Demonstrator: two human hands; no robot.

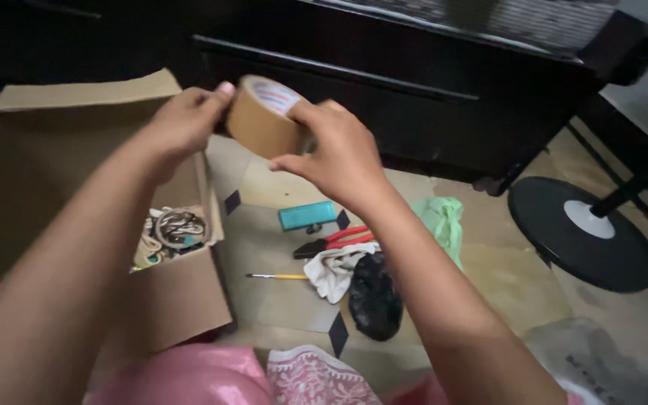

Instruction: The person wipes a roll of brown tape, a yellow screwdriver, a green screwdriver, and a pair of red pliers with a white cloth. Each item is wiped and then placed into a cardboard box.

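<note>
Both my hands hold a roll of brown packing tape (258, 120) up in front of me. My left hand (183, 124) grips its left side, fingertips on the top rim. My right hand (337, 154) pinches the roll's right edge with thumb and fingers. Below and to the left stands an open cardboard box (54, 165) with coiled cords and rings (174, 229) inside it.
On the tiled floor lie a teal case (307, 215), red-handled pliers (335, 241), a thin yellow brush (279, 277), a white cloth (333, 268), a black bag (374, 296) and a green cloth (444, 221). A dark cabinet (384, 82) stands behind; a round black fan base (583, 232) sits right.
</note>
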